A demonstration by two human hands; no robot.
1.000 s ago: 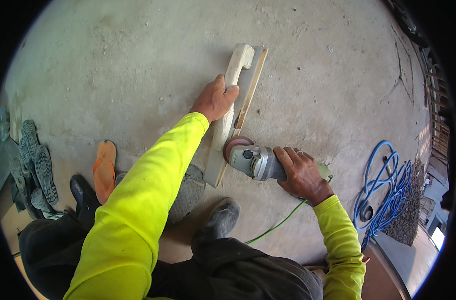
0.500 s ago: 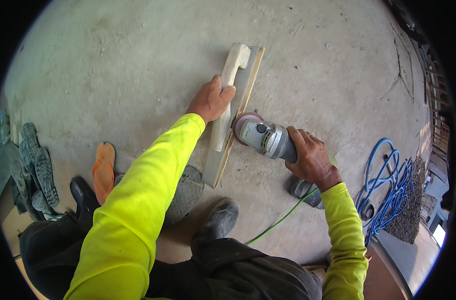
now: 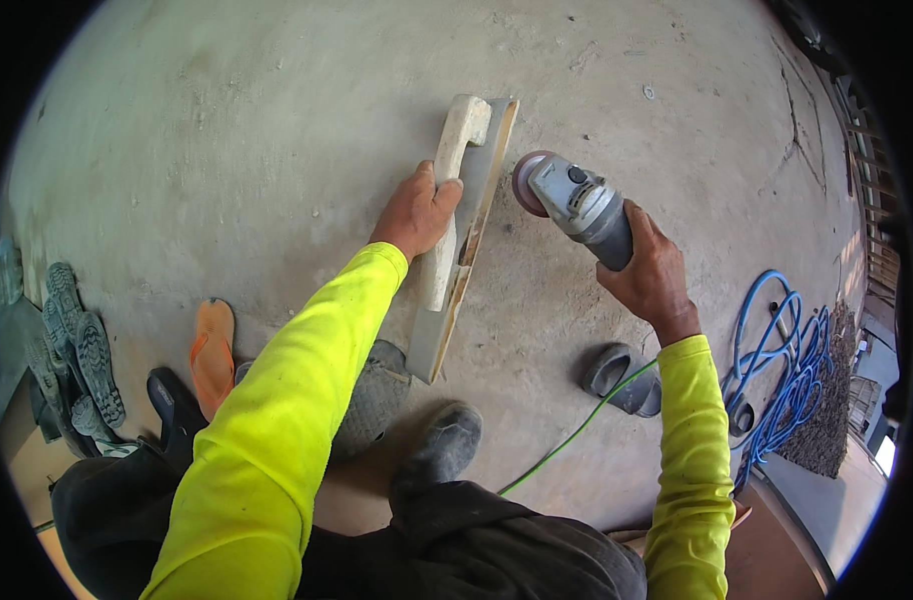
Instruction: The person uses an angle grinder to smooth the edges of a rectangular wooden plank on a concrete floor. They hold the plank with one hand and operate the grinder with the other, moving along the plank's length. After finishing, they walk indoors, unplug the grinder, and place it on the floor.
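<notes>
My left hand (image 3: 415, 208) is closed round the pale wooden handle (image 3: 467, 125) of a long trowel-like tool with a flat grey blade (image 3: 431, 340) and a light strip along its right edge. My right hand (image 3: 647, 262) grips a grey angle grinder (image 3: 579, 200) with a reddish-brown disc (image 3: 528, 184). The disc is to the right of the blade's upper part, apart from it. A green cord (image 3: 587, 424) runs along the floor below my right hand. Part of the trowel's handle is hidden under my left hand.
Concrete floor (image 3: 227, 150) surrounds the tool. At the left lie grey boots (image 3: 92, 350), an orange flip-flop (image 3: 214, 355) and other footwear. A dark sandal (image 3: 622, 378) lies by my right forearm. Coiled blue hose (image 3: 777, 370) and a dark mat (image 3: 819, 440) are at the right.
The grinder in my right hand has moved upward and to the right, away from the blade's edge it was at. My left hand and the trowel have shifted slightly left.
</notes>
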